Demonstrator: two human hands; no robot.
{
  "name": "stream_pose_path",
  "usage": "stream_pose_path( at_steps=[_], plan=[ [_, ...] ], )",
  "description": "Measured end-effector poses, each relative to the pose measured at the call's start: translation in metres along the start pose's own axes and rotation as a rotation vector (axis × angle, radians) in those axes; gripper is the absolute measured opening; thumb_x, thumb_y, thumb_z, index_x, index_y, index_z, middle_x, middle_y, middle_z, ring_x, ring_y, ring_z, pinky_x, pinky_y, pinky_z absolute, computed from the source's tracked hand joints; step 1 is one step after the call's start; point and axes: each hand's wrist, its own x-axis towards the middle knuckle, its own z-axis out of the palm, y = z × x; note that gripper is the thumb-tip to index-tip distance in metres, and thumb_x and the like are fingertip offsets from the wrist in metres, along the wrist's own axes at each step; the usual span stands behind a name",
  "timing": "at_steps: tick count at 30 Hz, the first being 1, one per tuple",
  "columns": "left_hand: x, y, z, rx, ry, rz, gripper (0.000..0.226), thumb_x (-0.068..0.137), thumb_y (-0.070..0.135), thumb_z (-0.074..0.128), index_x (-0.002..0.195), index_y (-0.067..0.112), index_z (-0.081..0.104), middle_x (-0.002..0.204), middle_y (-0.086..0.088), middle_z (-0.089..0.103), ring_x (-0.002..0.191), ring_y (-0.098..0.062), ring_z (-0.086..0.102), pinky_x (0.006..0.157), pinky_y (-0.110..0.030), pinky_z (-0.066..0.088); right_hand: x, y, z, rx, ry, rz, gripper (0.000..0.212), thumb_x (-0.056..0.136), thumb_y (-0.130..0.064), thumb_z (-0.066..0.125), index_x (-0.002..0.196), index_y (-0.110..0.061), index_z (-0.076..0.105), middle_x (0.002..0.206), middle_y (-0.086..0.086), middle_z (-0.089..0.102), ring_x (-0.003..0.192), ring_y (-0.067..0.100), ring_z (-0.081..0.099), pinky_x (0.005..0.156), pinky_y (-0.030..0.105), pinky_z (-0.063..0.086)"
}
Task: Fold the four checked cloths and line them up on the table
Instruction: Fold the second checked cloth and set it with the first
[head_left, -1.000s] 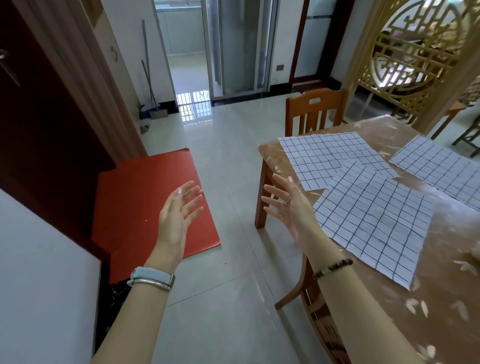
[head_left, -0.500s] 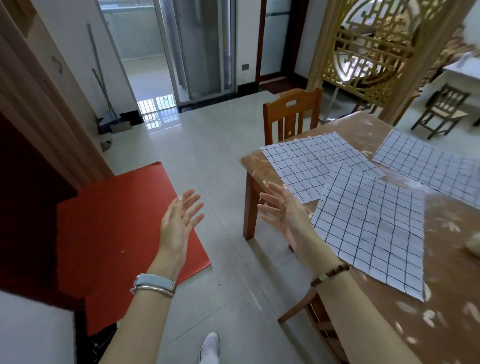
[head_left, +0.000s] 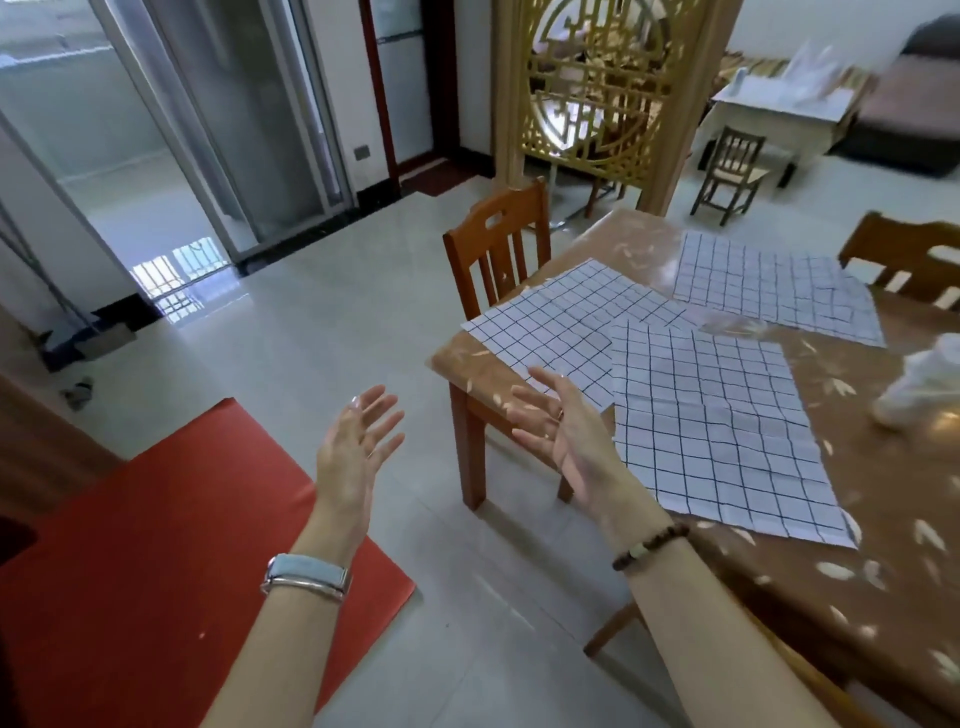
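While both hang empty, fingers spread, the right hand (head_left: 561, 431) sits nearer than the left hand (head_left: 358, 447) to the closest white black-checked cloth (head_left: 717, 426), lying flat just to its right on the brown wooden table (head_left: 883, 545), long axis running fwd; only 3 cloths visible.

A home dining room: wooden table (head_left: 779, 587), chairs (head_left: 498, 249), carved lattice screen (head_left: 597, 88).

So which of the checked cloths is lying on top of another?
The nearest checked cloth, just beyond the right hand: its far left corner overlaps the cloth at the table's corner. The far cloth lies apart.
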Motion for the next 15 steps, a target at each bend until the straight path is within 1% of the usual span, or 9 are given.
stream_pose_path(
  at_steps=[6,10,13,15],
  plan=[
    [0.027,-0.005,0.019,0.016,-0.117,-0.038,0.037,0.105,0.035,0.035,0.124,0.016,0.061,0.124,-0.005,0.067,0.112,-0.021,0.066,0.095,-0.039,0.051,0.01,-0.007,-0.011,0.06,0.116,-0.025,0.038,0.102,-0.044,0.039,0.126,-0.023,0.06,0.117,0.006,0.069,0.104,0.025,0.069,0.096,0.046,0.053],
    [0.043,-0.014,0.035,0.019,-0.162,-0.077,0.038,0.106,0.034,0.034,0.124,0.015,0.062,0.123,-0.005,0.068,0.112,-0.021,0.066,0.096,-0.039,0.051,0.019,-0.009,-0.025,0.083,0.18,-0.019,0.035,0.102,-0.043,0.041,0.124,-0.025,0.061,0.12,0.007,0.068,0.105,0.024,0.069,0.088,0.038,0.056],
    [0.052,-0.019,0.052,0.024,-0.198,-0.093,0.037,0.106,0.033,0.034,0.122,0.016,0.062,0.119,-0.005,0.069,0.11,-0.021,0.067,0.094,-0.038,0.052,0.027,-0.009,-0.036,0.111,0.214,-0.012,0.036,0.102,-0.043,0.039,0.123,-0.025,0.061,0.121,0.008,0.067,0.108,0.028,0.067,0.096,0.044,0.053],
    [0.059,-0.023,0.063,0.022,-0.224,-0.096,0.038,0.106,0.032,0.034,0.123,0.013,0.062,0.12,-0.006,0.069,0.111,-0.023,0.066,0.094,-0.038,0.052,0.032,-0.009,-0.043,0.122,0.239,-0.014,0.037,0.102,-0.043,0.04,0.125,-0.023,0.061,0.121,0.008,0.067,0.108,0.029,0.067,0.095,0.043,0.054]
  ],
)
